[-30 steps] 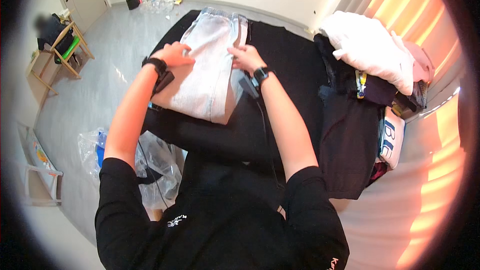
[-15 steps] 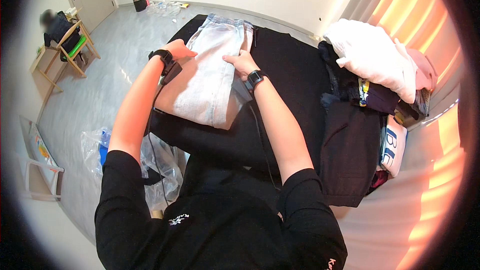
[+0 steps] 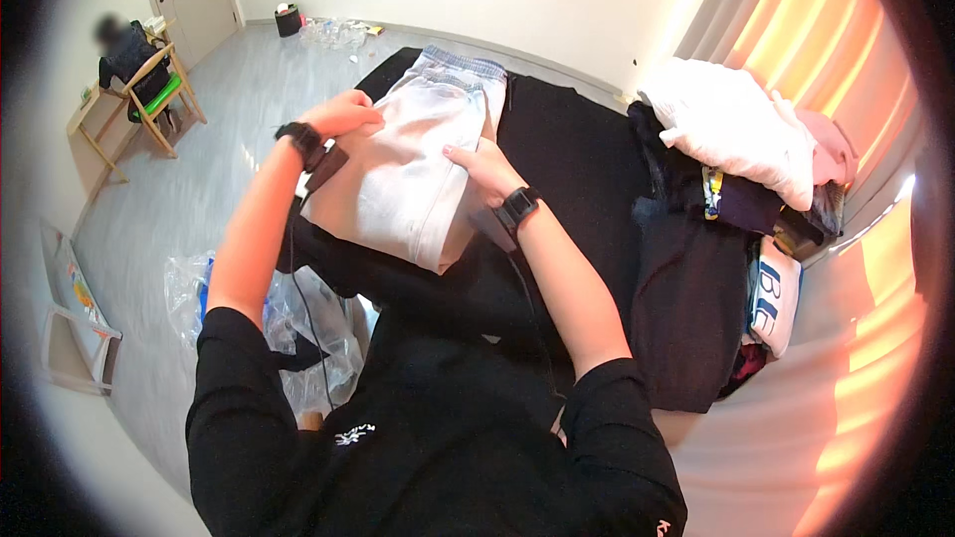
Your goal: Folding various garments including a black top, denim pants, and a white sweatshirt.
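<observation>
Pale denim shorts [image 3: 413, 169] lie over the black-covered table, their elastic waistband at the far end and the leg hems toward me. My left hand [image 3: 343, 116] grips the left edge of the cloth, fingers closed together. On the opposite side, my right hand [image 3: 485, 169] holds the right edge, with the thumb on top and the other fingers hidden beneath the fabric. The near right corner of the hem hangs a little lower than the rest. Each wrist wears a black strapped device with a cable.
Dark folded trousers [image 3: 688, 308] lie at the table's right, beside piled clothes topped by a white garment [image 3: 731, 124]. Clear plastic bags [image 3: 323, 338] rest on the floor at lower left. A person sits on a wooden chair [image 3: 164, 89] far left; a black bin [image 3: 287, 20] stands by the wall.
My hands have moved slightly apart, drawing the shorts wider between them. The near hem has shifted and now slants down to its right corner. The whole view has tilted slightly.
</observation>
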Demonstrator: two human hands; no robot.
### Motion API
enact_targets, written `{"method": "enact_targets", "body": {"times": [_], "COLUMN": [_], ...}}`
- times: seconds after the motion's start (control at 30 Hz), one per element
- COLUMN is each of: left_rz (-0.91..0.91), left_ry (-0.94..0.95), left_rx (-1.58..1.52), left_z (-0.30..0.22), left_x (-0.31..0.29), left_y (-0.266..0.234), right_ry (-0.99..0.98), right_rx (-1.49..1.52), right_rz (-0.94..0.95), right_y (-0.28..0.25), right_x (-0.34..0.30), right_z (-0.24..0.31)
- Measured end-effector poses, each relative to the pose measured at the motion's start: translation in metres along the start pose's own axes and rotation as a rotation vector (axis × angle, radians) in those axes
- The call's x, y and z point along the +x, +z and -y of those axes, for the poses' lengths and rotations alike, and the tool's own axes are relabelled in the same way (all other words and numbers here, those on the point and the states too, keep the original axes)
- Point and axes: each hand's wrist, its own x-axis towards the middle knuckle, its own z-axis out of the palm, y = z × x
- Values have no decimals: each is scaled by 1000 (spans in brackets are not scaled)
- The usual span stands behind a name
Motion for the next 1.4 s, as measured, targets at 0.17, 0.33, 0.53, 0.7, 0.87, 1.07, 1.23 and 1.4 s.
{"method": "enact_targets", "body": {"times": [0.17, 0.33, 0.53, 0.7, 0.87, 1.07, 1.23, 1.4], "left_rz": [-82, -14, 121, 124, 188, 192, 12, -238], "left_ry": [50, 167, -23, 18, -40, -46, 148, 275], "left_rx": [-190, -160, -51, 7, -28, -113, -107, 319], "left_z": [17, 53, 63, 74, 71, 79, 110, 135], "left_x": [-83, -112, -133, -146, -162, -178, -197, -214], "left_y": [5, 21, 34, 34, 34, 31, 30, 41], "right_ry": [5, 138, 170, 204, 153, -2, -290, -801], "right_rx": [287, 308, 153, 78, -31, -112, -614, -1500], "right_rz": [231, 210, 140, 123, 107, 1, 5, -165], "right_y": [31, 46, 51, 60, 66, 68, 64, 60], "right_x": [-66, -95, -108, -125, -137, -162, -182, -181], "right_z": [-5, -39, -68, -61, -75, -58, -56, -78]}}
